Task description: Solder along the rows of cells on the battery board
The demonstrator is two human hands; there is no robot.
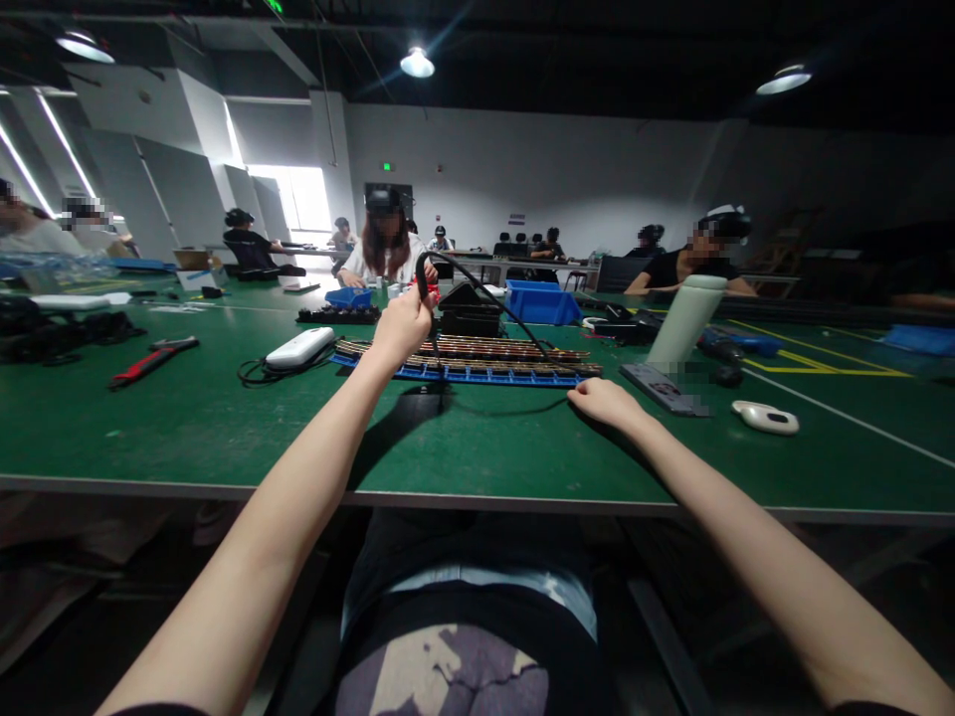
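The left hand (405, 323) is closed around a black cable (423, 275) arcing over the blue rack (492, 377); it looks light and springy, probably best held near its bend. The right hand (608, 403) curls by the rack's right end, its grip unclear.

The left forearm (280, 522) slants up from the lower left corner to the left hand (407, 320), raised just left of centre, fingers curled into a grip. The right forearm (753, 557) reaches in from the lower right; the right hand (606, 403) sits lower, right of centre, fingers bent inward.
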